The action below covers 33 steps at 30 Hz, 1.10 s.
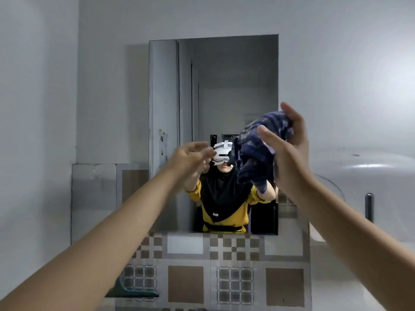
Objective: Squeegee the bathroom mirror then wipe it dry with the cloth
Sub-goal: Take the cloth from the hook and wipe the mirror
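Observation:
The frameless rectangular mirror hangs on the grey wall ahead. My right hand is raised in front of its right edge and grips a bunched dark blue cloth, which droops to the left of my palm. My left hand is stretched out level with the cloth, fingers apart and holding nothing, a short gap from the cloth. The mirror reflects a person in a yellow top with both arms raised. No squeegee is in view.
Patterned brown and white tiles cover the wall below the mirror. A large white rounded tank with a dark handle stands at the right. A teal object sits low at the left beside my arm.

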Each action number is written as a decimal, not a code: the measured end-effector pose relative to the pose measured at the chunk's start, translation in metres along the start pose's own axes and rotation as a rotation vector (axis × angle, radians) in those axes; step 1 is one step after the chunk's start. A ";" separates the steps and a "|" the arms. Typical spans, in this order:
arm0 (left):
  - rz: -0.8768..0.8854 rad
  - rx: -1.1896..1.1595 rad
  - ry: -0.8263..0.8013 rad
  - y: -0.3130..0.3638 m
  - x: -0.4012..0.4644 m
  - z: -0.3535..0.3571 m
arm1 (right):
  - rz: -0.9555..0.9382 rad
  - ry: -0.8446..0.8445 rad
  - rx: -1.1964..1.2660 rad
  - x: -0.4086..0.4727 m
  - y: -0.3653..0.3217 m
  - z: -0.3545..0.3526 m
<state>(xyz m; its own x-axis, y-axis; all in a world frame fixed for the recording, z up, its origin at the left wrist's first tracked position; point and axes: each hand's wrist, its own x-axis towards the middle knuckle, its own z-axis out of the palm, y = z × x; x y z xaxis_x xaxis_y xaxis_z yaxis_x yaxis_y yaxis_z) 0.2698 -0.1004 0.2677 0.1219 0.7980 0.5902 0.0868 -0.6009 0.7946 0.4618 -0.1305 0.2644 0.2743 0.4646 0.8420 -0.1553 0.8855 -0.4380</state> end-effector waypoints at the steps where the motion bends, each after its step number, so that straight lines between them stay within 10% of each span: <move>1: 0.020 0.086 0.033 -0.001 0.007 -0.007 | -0.107 -0.006 -0.139 0.012 -0.002 0.001; 8: 0.152 0.619 0.239 -0.026 0.067 -0.072 | -0.489 -0.032 -0.852 0.130 0.005 0.012; 17: 0.261 1.185 0.183 -0.070 0.130 -0.129 | -0.491 0.028 -0.940 0.264 0.029 0.042; 33: 0.449 1.272 0.182 -0.112 0.151 -0.155 | -0.427 0.288 -1.325 0.308 0.077 0.104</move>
<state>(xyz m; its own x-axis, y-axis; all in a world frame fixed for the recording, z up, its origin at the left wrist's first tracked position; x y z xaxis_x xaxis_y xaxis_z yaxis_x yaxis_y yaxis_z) 0.1250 0.0947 0.2896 0.2584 0.4595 0.8497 0.9304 -0.3552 -0.0909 0.4356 0.0800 0.5226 0.2786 0.0074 0.9604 0.9328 0.2360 -0.2724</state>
